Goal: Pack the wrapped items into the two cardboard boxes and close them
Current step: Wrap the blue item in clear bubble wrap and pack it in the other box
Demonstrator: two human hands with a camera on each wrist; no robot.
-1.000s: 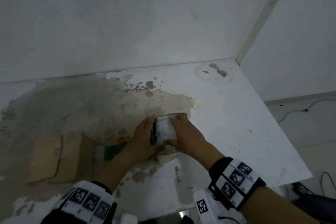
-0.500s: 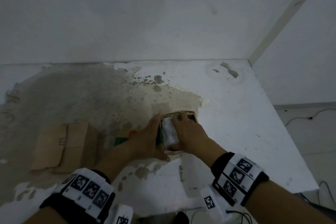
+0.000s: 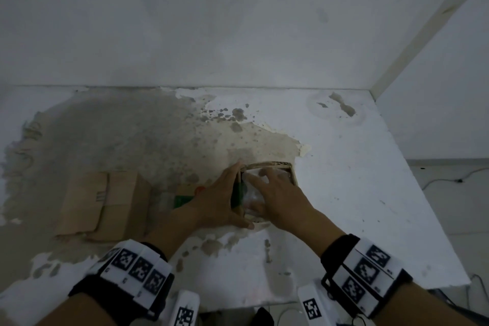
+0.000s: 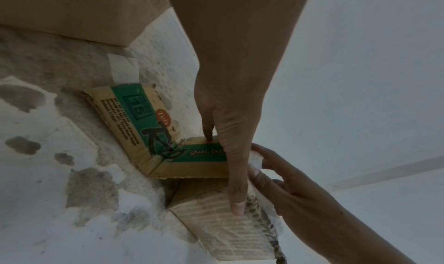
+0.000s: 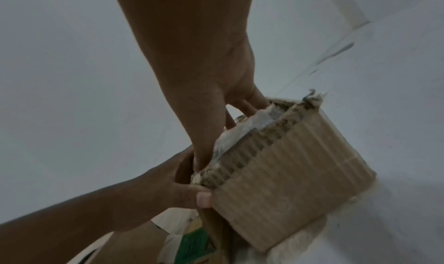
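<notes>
A small open cardboard box (image 3: 280, 167) stands at the table's middle, with a green-printed flap (image 3: 182, 200) folded out to its left. My left hand (image 3: 219, 201) grips the box's left wall, thumb pinching the near corner (image 5: 204, 198). My right hand (image 3: 277, 193) is over the opening, fingers and thumb curled round a white plastic-wrapped item (image 3: 250, 190) that sits partly inside the box. The wrap (image 5: 240, 133) shows just above the ribbed box wall (image 5: 288, 173). In the left wrist view the flap (image 4: 144, 120) lies flat on the table.
A second plain cardboard box (image 3: 105, 204) sits left of the hands, its top flaps folded over. The worn, stained table (image 3: 357, 167) ends at its right edge (image 3: 428, 209) and near edge. A cable (image 3: 449, 180) lies on the floor to the right. A wall stands behind.
The wrapped item has gone down from above the box into its opening under my right hand. My left hand has stayed on the box's left wall.
</notes>
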